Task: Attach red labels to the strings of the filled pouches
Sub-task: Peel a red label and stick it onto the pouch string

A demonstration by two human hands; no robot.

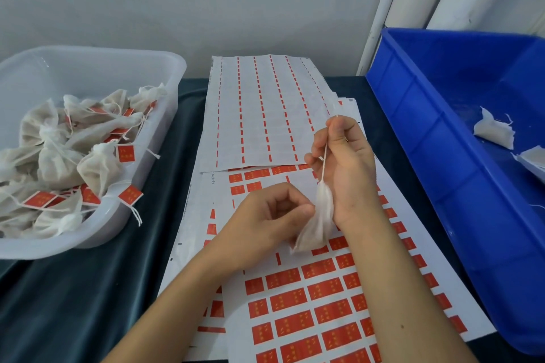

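1. While your right hand (339, 168) pinches the string (324, 156) upright, the pouch (317, 221) hangs from it over the label sheet (309, 303), just beside your right wrist.
2. Your left hand (265, 215) is curled, fingertips at the pouch's gathered neck. Looks like a light pinch on the fabric, but I can't tell for sure.
3. No label on this string yet. Judging by that, you're at the step of steadying the pouch before peeling a sticker.
4. Handling: the pouch looks light, soft and floppy, thin mesh fabric. It'll swing and twist if held only by the string. Grip the neck, not the body, so the fill doesn't shift.
5. The string is thin and limp. Keep it taut between both hands, and fold the label around the free end near your right fingertips.
6. Done pouches with red tags sit in the clear tub (165, 68) on your left; unlabelled ones are in the blue bin (413, 132) on your right.
7. The stripped backing sheet (265, 109) lies farther back, overlapping the label sheet.
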